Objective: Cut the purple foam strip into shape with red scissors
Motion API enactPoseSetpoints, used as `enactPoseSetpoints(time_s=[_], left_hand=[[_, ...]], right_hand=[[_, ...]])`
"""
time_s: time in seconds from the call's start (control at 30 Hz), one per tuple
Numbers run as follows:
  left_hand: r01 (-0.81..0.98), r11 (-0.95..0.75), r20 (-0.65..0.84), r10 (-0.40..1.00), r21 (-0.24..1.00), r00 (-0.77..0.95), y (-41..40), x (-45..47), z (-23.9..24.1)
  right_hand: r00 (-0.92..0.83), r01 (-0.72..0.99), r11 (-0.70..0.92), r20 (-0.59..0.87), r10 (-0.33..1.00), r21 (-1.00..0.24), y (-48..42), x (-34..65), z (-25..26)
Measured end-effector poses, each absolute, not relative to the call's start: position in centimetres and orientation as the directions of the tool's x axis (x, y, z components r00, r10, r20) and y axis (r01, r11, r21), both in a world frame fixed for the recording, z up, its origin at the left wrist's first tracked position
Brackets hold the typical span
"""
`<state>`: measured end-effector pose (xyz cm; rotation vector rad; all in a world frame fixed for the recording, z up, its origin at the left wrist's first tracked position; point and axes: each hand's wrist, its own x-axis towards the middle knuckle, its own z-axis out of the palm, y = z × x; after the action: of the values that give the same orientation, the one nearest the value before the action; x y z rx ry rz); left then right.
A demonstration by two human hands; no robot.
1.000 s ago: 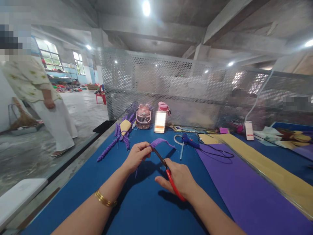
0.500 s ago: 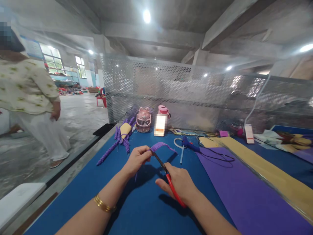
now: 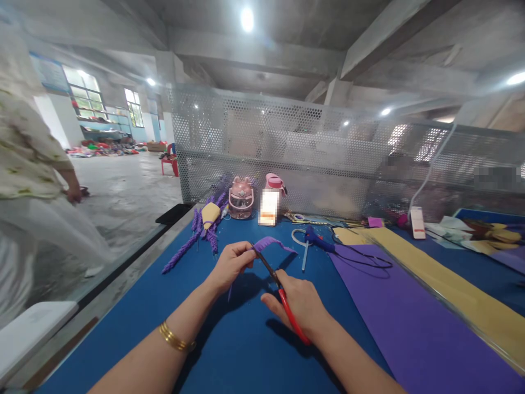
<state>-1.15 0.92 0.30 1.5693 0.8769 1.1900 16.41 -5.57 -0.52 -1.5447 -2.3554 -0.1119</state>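
Note:
Between thumb and fingers, my left hand (image 3: pixel 233 265) pinches one end of a curved purple strip (image 3: pixel 273 243), whose material I cannot make out for certain. The strip's free end arcs away to the right. A thin purple tail hangs below the same hand. My right hand (image 3: pixel 301 303) is closed around red-handled scissors (image 3: pixel 290 317), thumb held out to the left. The dark blades slant up and left to the strip, close by my left fingertips. Whether the blades are parted is hard to see.
Purple braided stems with a yellow piece (image 3: pixel 210 215) lie at the back left. A pink bottle (image 3: pixel 241 198) stands behind. A blue glue gun (image 3: pixel 318 239) with its cord rests right of centre. Purple sheet (image 3: pixel 410 323) and yellow sheet (image 3: pixel 443 273) cover the right side. A person (image 3: pixel 36 164) is at far left.
The person at the left has moved further left, partly out of view. Both my hands, the strip and the scissors stay almost where they were.

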Motion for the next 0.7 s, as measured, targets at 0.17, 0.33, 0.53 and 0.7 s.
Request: enactPoseSetpoints(time_s=[0.17, 0.33, 0.53, 0.7], left_hand=[[-0.004, -0.298, 0.288, 0.918, 0.954, 0.274, 1.1, -1.2, 0.1], [0.0, -0.283, 0.273, 0.924, 0.959, 0.27, 1.1, -1.2, 0.1], [0.018, -0.301, 0.286, 0.921, 0.953, 0.264, 1.0, -1.2, 0.3], [0.018, -0.301, 0.286, 0.923, 0.954, 0.257, 1.0, -1.1, 0.2]], right_hand=[[-0.349, 0.916, 0.392, 0.304, 0.886, -0.091, -5.5, 16.5, -0.6], [-0.357, 0.909, 0.405, 0.318, 0.878, -0.096, -5.2, 16.7, -1.0], [-0.352, 0.914, 0.398, 0.342, 0.872, -0.076, -5.0, 16.7, -1.3], [-0.36, 0.912, 0.406, 0.353, 0.864, -0.064, -4.8, 16.8, -1.6]])
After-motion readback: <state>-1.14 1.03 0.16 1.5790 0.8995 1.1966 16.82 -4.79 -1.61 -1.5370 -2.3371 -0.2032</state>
